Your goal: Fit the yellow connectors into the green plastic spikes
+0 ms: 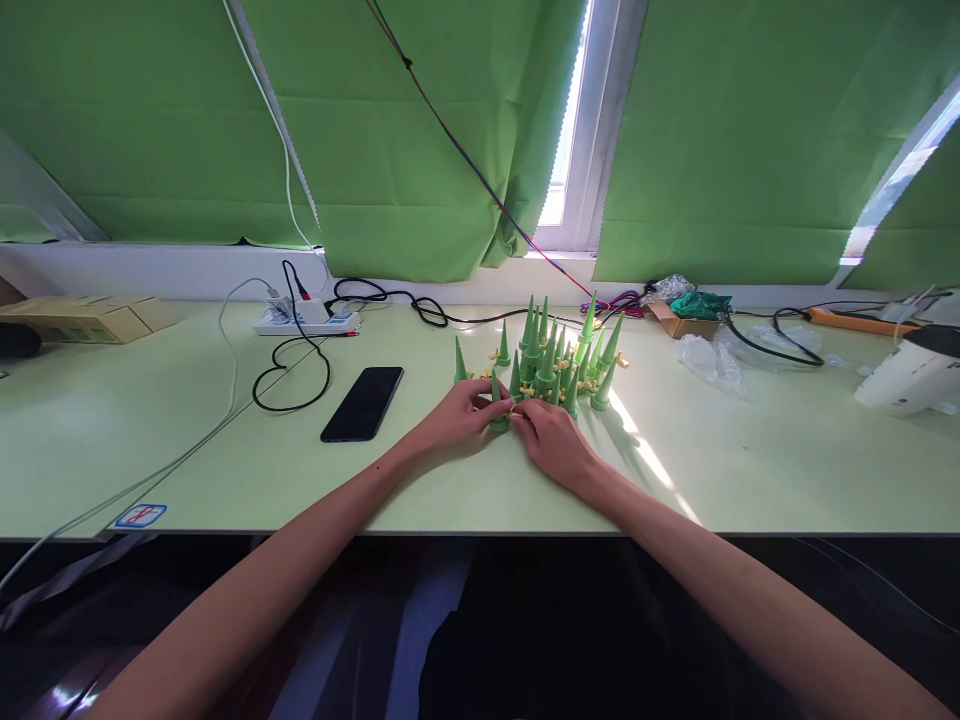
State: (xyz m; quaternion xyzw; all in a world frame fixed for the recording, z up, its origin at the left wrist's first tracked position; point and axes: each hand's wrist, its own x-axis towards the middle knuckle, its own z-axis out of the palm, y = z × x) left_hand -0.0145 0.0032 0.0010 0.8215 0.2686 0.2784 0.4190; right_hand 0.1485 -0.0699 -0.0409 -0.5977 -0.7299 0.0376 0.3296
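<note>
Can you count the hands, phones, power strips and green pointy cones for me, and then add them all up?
Hands: 2, the left hand and the right hand
Smartphones: 1
Power strips: 1
Green cones: at least 10; they're too crowded for an exact count
Total: at least 14

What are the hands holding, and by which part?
The left hand holds a green cone by its lower part, between thumb and fingers. The right hand has its fingertips at that cone's side; whether they grip anything is too small to tell.
</note>
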